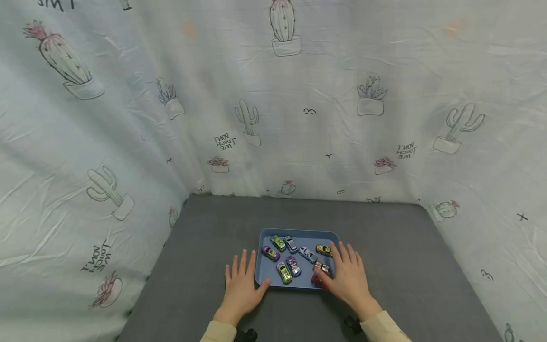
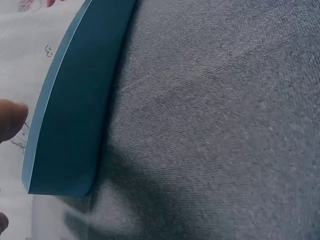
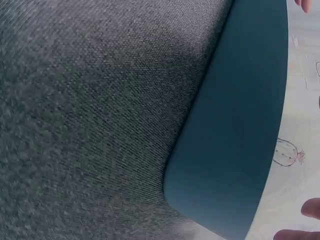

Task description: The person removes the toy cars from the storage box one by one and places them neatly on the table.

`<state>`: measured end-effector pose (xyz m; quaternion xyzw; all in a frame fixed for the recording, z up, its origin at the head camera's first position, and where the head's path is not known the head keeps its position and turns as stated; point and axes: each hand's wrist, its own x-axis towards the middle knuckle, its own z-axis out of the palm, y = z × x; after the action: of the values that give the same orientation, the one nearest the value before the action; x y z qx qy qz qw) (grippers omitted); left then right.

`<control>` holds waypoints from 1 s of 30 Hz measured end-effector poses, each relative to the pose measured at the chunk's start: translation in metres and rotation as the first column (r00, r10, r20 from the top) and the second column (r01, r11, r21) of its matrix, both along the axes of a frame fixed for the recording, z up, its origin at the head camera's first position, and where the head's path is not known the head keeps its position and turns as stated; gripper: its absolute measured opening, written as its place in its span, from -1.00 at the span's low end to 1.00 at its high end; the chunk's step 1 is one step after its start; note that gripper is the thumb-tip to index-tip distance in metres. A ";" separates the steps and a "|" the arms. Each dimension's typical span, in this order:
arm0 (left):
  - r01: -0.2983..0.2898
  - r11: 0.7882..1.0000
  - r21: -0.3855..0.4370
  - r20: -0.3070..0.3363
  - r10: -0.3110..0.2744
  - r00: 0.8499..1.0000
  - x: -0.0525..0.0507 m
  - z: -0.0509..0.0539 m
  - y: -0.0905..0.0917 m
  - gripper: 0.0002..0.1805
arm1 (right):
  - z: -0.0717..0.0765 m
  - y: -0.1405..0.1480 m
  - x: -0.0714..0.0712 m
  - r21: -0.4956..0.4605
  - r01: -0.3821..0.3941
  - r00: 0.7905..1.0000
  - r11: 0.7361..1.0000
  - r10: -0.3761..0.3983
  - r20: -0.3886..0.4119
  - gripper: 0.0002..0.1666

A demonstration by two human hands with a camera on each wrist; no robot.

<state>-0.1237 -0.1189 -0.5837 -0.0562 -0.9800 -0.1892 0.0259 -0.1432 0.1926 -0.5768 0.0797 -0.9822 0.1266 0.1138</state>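
Observation:
A shallow blue tray (image 1: 303, 233) lies on the table in the head view, with several small toy cars in it. Among them are a purple car (image 1: 270, 253), a green car (image 1: 278, 243), a silver car (image 1: 290, 244), a yellow car (image 1: 323, 250) and a red car (image 1: 318, 281). My left hand (image 1: 241, 287) is beside the tray's left end, fingers spread, thumb near the front left corner. Over the tray's right end is my right hand (image 1: 349, 280), fingers extended, thumb above the red car. Whether either hand touches the tray is unclear. Both wrist views show mostly the tray's outer wall (image 2: 75, 100).
Grey cloth covers the table (image 1: 222, 218). A pale curtain (image 1: 325, 180) printed with cactus drawings hangs behind it and along both sides. Dark wrist devices (image 1: 246, 335) sit under both wrists.

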 end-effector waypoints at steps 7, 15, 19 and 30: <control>-0.040 0.973 0.225 0.101 0.017 0.995 -0.006 0.001 0.002 0.06 | -0.003 0.000 -0.005 -0.203 0.009 0.999 0.979 0.000 0.045 0.09; -0.130 0.792 0.596 0.133 0.062 0.989 -0.012 -0.008 0.006 -0.02 | -0.012 -0.003 -0.006 -0.411 0.064 0.994 0.909 -0.020 0.111 -0.07; -0.150 0.705 0.693 0.145 0.067 0.987 -0.014 -0.016 0.004 -0.07 | -0.019 -0.003 -0.006 -0.414 0.065 0.997 0.908 -0.038 0.074 -0.18; -0.150 0.631 0.761 0.135 0.072 0.988 -0.012 -0.026 0.001 -0.54 | -0.030 -0.003 -0.007 -0.334 0.049 0.999 0.941 -0.038 0.038 -0.50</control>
<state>-0.1359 -0.1175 -0.6096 0.0293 -0.8080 -0.5883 0.0140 -0.1504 0.1900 -0.6072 0.0354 -0.9495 0.2906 0.1131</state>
